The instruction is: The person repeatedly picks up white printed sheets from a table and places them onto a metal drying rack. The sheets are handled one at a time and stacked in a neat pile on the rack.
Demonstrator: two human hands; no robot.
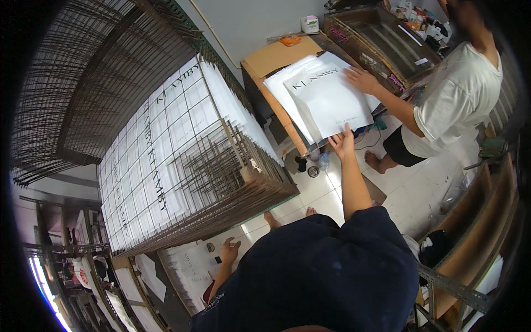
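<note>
Top sheet (pixel 327 98): it is white, with print on the upward face, and it lies a little askew upon the pile (pixel 279 87) on the table (pixel 287 128).
Right hand (pixel 342 144): your fingers appear to pinch the near edge of this sheet, one digit over it and the others below; how firmly, I cannot tell.
Left hand (pixel 230 250): it holds nothing that I can see; its fingers are apart and slightly bent, near the lower printed sheets (pixel 189 268).
Co-worker's hand (pixel 362 81): it reaches from the far side with spread fingers and seems to rest on the same sheet.
Wire rack (pixel 263 180): many printed sheets (pixel 128 185) lie spread upon it, beside the table.
Done, as I judge: the faces which you can see bear their print, and several sheets are gathered on the table.
Left, as I judge: the top sheet is not yet released or squared with the pile. Whether the sheets on the rack also need handling, I cannot tell.
</note>
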